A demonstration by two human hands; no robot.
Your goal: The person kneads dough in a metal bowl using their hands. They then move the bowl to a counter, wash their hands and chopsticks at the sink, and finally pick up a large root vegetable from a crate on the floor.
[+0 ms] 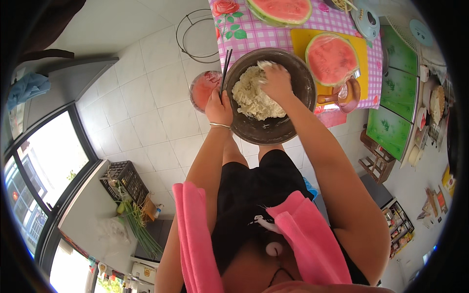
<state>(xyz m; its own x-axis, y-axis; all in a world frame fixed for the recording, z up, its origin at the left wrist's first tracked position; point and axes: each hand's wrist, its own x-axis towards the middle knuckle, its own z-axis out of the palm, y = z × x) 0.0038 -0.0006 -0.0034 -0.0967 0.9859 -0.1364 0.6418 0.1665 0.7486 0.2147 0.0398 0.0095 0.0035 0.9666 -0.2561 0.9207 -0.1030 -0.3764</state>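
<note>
A large dark brown bowl point(305, 88) is in front of me, partly over the edge of the table. Inside it lies a rough, shaggy lump of pale dough point(254, 100). My right hand point(276, 82) is in the bowl at the dough's right side, its fingers curled against it and coated white. At the bowl's left rim, my left hand point(220, 108) is closed round a pair of dark chopsticks point(226, 68) that point upward. That same hand also rests against the bowl's outer wall.
Cut watermelon point(332, 59) lies on a yellow board point(364, 49), beside a brown handled vessel point(348, 97). A checked pink cloth point(264, 39) covers the table. Left of the bowl is a round container with red contents point(202, 90); a wire stand point(198, 34) is beyond it. Right stands a wooden stool point(378, 158).
</note>
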